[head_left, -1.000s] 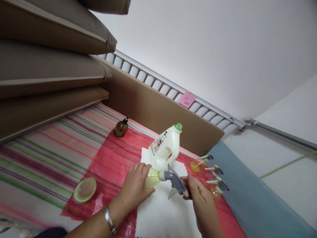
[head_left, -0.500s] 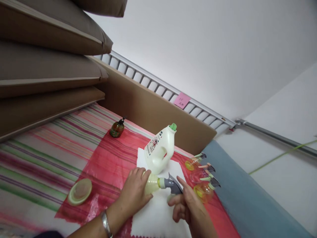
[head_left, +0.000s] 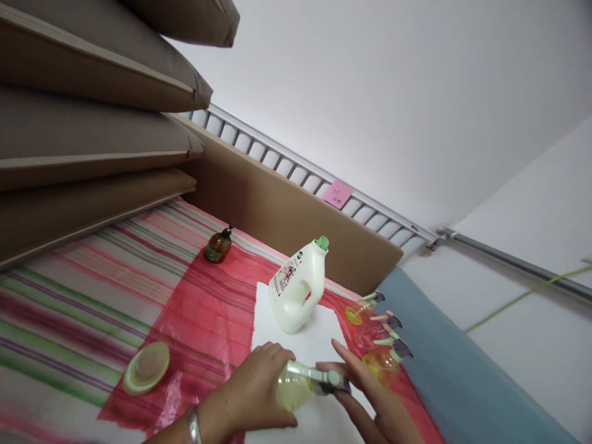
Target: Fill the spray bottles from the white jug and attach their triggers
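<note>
A small translucent pale-yellow spray bottle lies tilted on its side between my hands, above the white cloth. My left hand is wrapped round its body. With thumb and fingers, my right hand grips the dark grey spray head, whose pale nozzle end faces me. Just beyond stands a white jug with a handle, a printed label and a green spout, uncapped. It rests on the white scallop-edged cloth. A round pale-green cap sits to the left on red sheeting.
Several spray bottles with coloured liquid stand at the right. An amber pump bottle is at the back left. Red sheeting covers part of the striped cloth. Stacked brown cushions, a brown board and a radiator enclose the area.
The spray bottle has turned, its head rotating so the nozzle end faces me. Both hands have shifted slightly down and right, and my right fingers have closed onto the spray head.
</note>
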### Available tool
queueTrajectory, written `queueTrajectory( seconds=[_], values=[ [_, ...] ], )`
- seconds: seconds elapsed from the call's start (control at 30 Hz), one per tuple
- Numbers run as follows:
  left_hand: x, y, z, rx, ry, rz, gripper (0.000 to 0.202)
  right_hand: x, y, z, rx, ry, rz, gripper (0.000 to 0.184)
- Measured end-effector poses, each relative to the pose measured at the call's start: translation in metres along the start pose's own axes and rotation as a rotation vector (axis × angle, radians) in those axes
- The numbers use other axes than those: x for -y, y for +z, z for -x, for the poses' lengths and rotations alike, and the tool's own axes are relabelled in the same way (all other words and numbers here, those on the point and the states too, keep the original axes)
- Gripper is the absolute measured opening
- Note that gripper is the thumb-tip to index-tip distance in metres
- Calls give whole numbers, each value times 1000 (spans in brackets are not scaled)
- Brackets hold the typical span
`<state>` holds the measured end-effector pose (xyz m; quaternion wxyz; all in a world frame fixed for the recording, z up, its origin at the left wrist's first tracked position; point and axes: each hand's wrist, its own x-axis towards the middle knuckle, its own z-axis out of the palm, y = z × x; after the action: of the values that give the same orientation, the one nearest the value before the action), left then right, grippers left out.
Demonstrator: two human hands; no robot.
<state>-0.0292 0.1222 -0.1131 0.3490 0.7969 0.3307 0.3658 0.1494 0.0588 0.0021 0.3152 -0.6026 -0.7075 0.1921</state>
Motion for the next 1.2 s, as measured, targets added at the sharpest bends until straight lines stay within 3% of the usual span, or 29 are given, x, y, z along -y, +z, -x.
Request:
queueTrajectory(
  seconds=[0.17, 0.33, 0.47, 0.6, 0.67, 0.7, 0.77, 0.83, 0.93, 1.0, 1.1, 1.2],
  values=[
    [5, -5, -5, -63, -39, 37, 67, -7, -1, -5, 28, -223, 101, 19],
    [1, -8, -6, -70, -68, 46, 68, -23, -2, -3, -45, -213, 217, 16],
    [12, -16, -9, -136, -69, 8, 65, -24, -14, 4, -180, -50, 156, 12],
    [35, -37, -21, -454, -175, 0, 55, -20, -45, 6, -594, 320, 58, 32],
    [40, -48, -27, -576, -223, 150, 55, -27, -49, 5, -708, 464, -162, 47],
    [40, -52, -29, -578, -232, 275, 56, -33, -44, 5, -692, 501, -322, 52],
    [33, -57, -29, -506, -225, 526, 55, -50, -18, 6, -548, 531, -652, 58],
    [23, -57, -26, -432, -175, 641, 55, -67, 26, 6, -365, 610, -835, 57],
    [11, -54, -18, -402, -63, 573, 59, -79, 102, 2, -261, 679, -1038, 58],
    [9, -52, -13, -410, -15, 503, 61, -73, 142, -6, -178, 710, -1163, 55],
    [10, -52, -10, -464, -27, 428, 66, -49, 177, -24, -22, 592, -1245, 39],
    [11, -56, -9, -492, -50, 393, 66, -32, 184, -38, 120, 519, -1040, 28]
  ],
)
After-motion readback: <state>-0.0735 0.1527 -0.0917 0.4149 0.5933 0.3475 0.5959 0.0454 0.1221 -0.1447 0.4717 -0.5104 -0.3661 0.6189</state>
